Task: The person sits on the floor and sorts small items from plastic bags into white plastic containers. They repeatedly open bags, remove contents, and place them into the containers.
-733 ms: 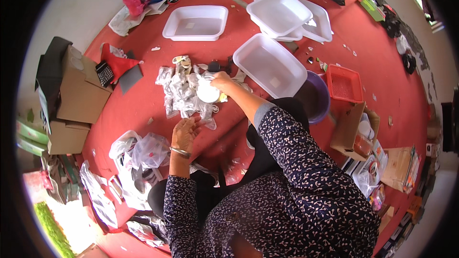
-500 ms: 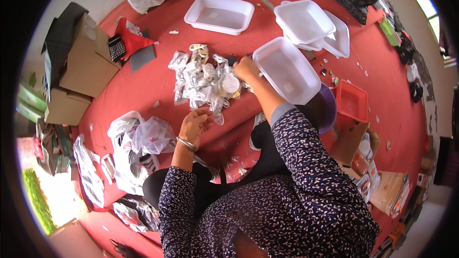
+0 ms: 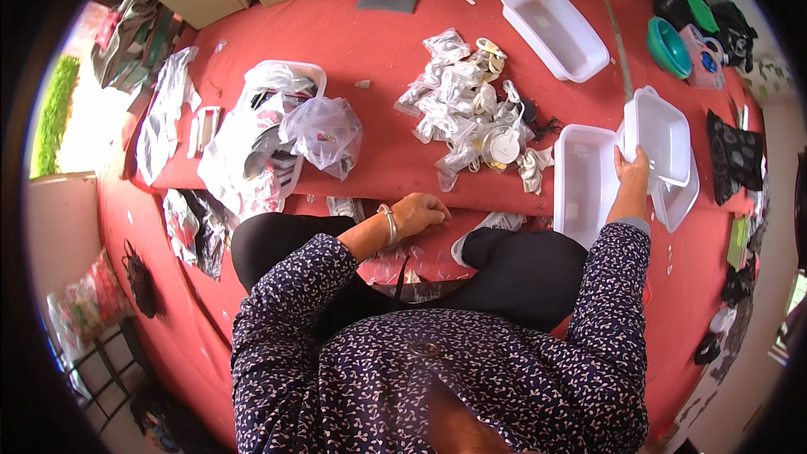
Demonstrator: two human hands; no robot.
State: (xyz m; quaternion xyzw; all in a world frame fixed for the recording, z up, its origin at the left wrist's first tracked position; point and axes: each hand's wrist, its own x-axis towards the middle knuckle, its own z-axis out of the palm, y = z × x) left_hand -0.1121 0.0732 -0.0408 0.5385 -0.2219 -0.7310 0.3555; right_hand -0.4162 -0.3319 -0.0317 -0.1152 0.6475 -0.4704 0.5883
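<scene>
One head view: the right hand (image 3: pixel 632 175) grips the near-left rim of a white tub (image 3: pixel 662 130), wall between thumb and fingers, over other tubs at the far right. The left hand (image 3: pixel 420 215) hovers between the knees, fingers loosely curled; whether it holds anything, I cannot tell. That tub looks light, fairly stiff and probably slippery; its rim seems the surest hold, ideally at opposite sides.

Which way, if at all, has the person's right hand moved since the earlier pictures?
Yes: judged against the pile of plastic-bagged items, the right hand has moved away rightward, to the stacked white tubs.
</scene>
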